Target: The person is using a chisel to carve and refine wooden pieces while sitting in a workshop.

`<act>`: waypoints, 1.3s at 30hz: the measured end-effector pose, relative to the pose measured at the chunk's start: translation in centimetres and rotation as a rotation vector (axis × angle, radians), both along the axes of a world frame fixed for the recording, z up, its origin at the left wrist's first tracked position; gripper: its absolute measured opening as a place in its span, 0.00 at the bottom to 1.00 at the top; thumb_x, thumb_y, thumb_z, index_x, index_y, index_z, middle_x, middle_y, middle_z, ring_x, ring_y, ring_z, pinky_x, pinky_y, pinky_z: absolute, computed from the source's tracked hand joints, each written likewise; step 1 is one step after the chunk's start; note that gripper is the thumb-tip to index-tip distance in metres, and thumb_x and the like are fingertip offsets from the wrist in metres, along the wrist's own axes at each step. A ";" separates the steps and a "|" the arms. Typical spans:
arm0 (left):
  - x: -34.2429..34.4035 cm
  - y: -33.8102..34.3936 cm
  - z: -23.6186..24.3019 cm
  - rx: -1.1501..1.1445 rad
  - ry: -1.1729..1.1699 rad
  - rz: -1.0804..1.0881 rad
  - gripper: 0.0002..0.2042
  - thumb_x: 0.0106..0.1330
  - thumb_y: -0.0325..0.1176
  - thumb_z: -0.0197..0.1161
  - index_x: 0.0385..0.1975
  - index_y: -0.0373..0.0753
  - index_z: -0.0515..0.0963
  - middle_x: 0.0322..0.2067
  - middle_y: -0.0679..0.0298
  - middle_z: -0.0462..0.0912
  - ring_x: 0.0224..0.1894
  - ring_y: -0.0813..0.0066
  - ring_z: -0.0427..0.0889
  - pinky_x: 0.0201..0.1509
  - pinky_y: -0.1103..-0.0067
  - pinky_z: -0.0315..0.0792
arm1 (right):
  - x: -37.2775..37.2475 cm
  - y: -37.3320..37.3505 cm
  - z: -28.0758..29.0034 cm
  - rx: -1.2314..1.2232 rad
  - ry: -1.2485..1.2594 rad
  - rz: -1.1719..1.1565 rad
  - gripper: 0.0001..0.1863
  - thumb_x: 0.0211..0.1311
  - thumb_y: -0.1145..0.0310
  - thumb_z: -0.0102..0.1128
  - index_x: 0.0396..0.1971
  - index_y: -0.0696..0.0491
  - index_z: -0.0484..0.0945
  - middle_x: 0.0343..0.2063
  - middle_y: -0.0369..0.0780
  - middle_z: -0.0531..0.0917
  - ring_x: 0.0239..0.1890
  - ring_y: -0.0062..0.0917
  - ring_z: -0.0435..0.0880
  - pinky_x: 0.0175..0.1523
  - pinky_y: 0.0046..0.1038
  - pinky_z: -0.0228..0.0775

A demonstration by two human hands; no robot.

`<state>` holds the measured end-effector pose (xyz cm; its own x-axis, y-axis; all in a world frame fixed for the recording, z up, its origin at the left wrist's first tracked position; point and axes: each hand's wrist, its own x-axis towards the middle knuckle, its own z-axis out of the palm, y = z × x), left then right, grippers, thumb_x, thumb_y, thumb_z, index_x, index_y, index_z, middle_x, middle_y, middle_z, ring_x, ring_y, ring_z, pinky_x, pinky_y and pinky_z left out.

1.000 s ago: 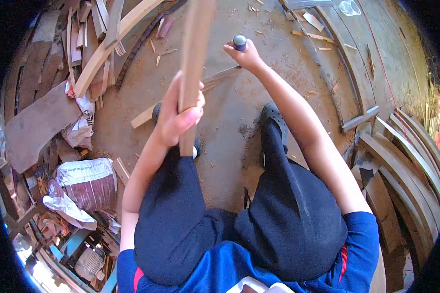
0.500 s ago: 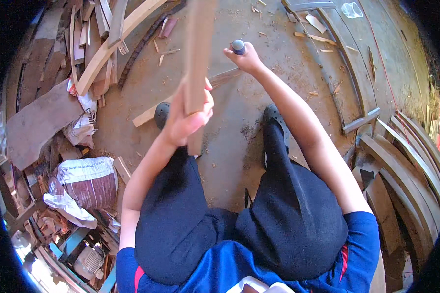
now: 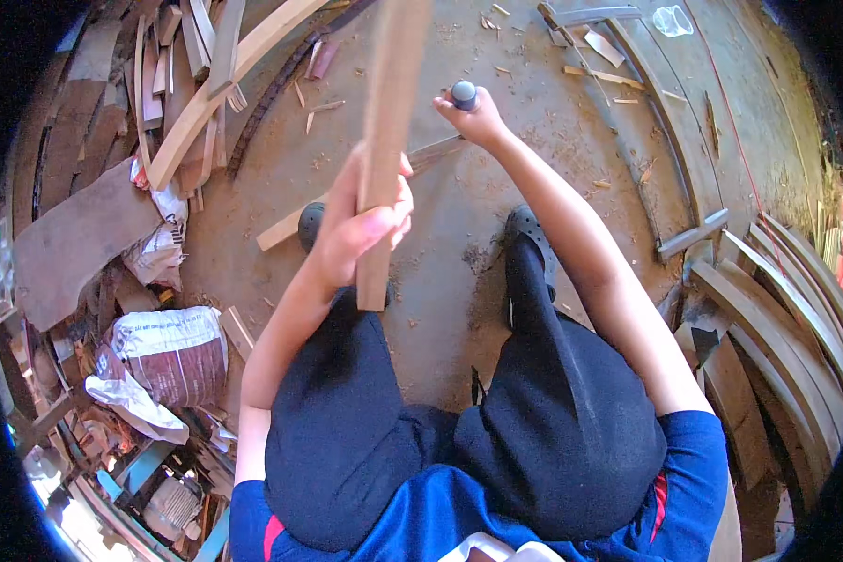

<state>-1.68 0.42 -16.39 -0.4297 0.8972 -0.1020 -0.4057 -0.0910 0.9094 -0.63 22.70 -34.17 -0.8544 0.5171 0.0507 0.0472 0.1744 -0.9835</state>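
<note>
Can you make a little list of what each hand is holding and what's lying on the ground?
left hand: wrapped around a long wooden strip, held upright in front of the body
right hand: gripping a tool with a dark round knob; the rest of it is hidden
floor: dusty, with wood chips
left side: curved planks, a sack
right side: stacked curved wood pieces

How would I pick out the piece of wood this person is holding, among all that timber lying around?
Start at the dusty floor between the person's two dark shoes. Just above the left shoe, the left hand grips a straight, pale wooden slat that runs up to the top edge. Unlike the curved strips and scraps around it, it is lifted off the floor.
</note>
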 end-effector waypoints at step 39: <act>-3.2 -6.5 -10.1 -0.639 -1.003 0.069 0.29 0.52 0.62 0.49 0.31 0.36 0.65 0.18 0.66 0.64 0.16 0.75 0.65 0.19 0.80 0.64 | 13.1 -4.2 -2.4 0.476 0.117 0.447 0.10 0.47 0.75 0.59 0.15 0.49 0.68 0.27 0.37 0.75 0.57 0.35 0.69 0.65 0.47 0.48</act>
